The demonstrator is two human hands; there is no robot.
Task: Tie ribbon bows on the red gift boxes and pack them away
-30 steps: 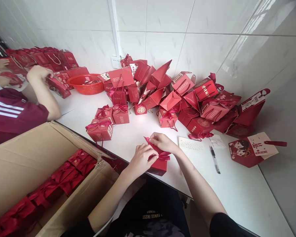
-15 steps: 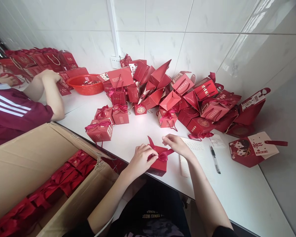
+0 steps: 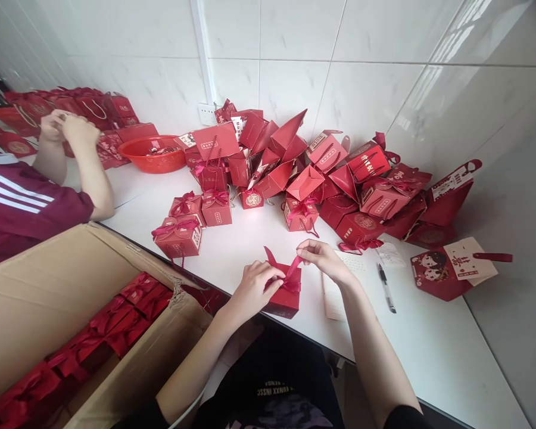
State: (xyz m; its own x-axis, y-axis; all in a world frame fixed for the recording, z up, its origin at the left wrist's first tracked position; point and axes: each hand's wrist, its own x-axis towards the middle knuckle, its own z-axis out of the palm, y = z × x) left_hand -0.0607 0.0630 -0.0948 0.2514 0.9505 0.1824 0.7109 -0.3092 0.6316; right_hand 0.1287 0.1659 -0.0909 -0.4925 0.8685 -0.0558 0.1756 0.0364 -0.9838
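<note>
1. Box (image 3: 282, 308): on the table (image 3: 446, 351), near edge, before me. Probably light, stiff card, dentable; best held by its sides.
2. Left hand (image 3: 255, 292): pinching ribbon (image 3: 292, 273) by the knot; my fingers hide the exact contact. Right hand (image 3: 324, 260): fingertips closed on one tail. Ribbon's likely soft, slippery.
3. Notebook (image 3: 334, 298): forearm covers part.
4. Heap (image 3: 308, 183): overlapped, uncountable.
</note>
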